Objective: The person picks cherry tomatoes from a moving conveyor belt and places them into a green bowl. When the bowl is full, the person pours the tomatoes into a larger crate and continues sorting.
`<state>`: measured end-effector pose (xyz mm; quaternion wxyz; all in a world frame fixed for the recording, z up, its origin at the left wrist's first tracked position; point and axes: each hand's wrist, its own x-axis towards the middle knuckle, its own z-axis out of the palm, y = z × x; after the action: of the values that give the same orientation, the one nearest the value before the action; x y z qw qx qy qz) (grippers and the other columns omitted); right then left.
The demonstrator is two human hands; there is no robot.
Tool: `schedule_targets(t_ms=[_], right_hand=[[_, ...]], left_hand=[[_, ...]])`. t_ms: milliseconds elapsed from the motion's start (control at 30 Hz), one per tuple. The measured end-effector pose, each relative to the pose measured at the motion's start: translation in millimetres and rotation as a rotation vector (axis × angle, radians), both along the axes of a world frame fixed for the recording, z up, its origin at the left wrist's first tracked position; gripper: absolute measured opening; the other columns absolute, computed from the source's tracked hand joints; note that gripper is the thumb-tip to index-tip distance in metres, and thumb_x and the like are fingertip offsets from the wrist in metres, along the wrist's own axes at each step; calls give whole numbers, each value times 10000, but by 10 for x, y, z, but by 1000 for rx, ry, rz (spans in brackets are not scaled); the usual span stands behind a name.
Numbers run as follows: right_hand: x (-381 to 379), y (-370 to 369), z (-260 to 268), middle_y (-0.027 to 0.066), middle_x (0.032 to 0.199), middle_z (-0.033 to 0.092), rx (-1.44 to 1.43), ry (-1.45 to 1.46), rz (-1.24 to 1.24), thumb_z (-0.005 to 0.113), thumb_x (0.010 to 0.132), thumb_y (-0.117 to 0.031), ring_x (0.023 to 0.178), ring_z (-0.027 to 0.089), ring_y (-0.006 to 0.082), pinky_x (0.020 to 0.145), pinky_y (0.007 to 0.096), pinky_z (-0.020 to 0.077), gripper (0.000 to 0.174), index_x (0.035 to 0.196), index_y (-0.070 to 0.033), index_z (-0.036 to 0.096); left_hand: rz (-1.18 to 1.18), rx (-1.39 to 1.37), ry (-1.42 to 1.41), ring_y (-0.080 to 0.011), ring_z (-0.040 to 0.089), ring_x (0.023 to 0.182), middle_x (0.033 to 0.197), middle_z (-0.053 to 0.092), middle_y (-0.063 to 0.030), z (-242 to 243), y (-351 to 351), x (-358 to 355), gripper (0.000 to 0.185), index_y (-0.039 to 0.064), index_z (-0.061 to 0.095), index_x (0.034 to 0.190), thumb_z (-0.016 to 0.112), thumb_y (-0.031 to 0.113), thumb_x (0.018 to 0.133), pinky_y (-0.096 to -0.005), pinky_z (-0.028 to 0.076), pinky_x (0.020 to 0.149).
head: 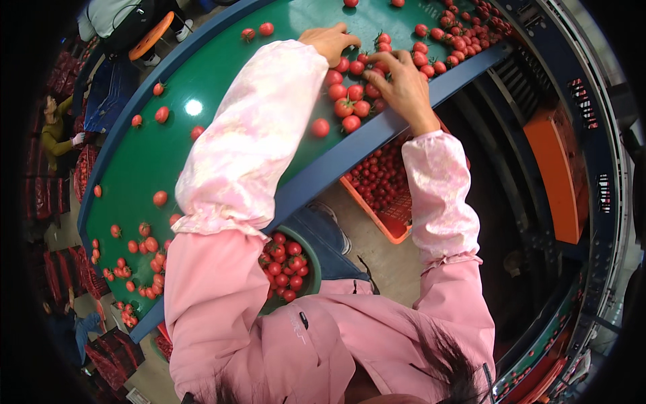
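My left hand point(330, 43) reaches over the green conveyor belt point(282, 65), palm down, fingers bent and spread beside a cluster of red tomatoes point(344, 107). What lies under its palm is hidden. My right hand point(402, 91) arches over the same cluster from the belt's near side, thumb and fingers apart around a tomato point(382, 66) that rests among the others. Neither hand visibly lifts anything. Some tomatoes carry green stems. Shiny pink-and-white sleeve covers wrap both forearms.
A blue rail point(348, 146) edges the belt. Below it stand an orange crate point(398, 233) and a green bucket point(314, 267), both holding tomatoes. More tomatoes point(467, 40) crowd the belt's upper right; others are scattered left. An orange panel point(555, 177) stands right. Several people are at left.
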<state>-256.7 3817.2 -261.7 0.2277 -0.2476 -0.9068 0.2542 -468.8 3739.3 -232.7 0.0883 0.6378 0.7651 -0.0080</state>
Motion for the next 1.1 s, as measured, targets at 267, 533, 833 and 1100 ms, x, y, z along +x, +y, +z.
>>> schedule_targets(t_ms=[267,533,833,1100], right_hand=[[-29,-32,38,56,1224,669,-110,108,373,666,935,-197,1027,687,352,826,455,551,178,1098,-126,679],[-117,-98,135,55,1095,696,79,25,524,661,957,-153,942,693,335,767,464,549,252,1204,-158,712],[-231,-466,428,112,1003,663,-230,414,463,744,904,-54,900,683,271,778,385,561,222,1126,-63,738],[152,-1367,953,50,989,635,108,428,871,829,782,-153,970,669,251,765,380,532,464,1220,-170,677]], left_hand=[[210,142,-132,-344,683,1018,1013,649,-141,-28,-1179,-452,341,159,629,1124,663,149,785,-467,530,791],[504,471,-1860,-205,674,975,1141,593,-131,766,-1991,629,224,58,562,1141,548,266,1059,-200,411,431],[734,316,-2448,-271,669,1083,1235,639,-192,505,-2422,1621,625,45,538,1434,430,563,1100,-234,427,408],[1016,462,-2510,-329,688,982,1221,689,-123,400,-2494,1715,731,95,545,1405,378,702,1034,-267,407,415]])
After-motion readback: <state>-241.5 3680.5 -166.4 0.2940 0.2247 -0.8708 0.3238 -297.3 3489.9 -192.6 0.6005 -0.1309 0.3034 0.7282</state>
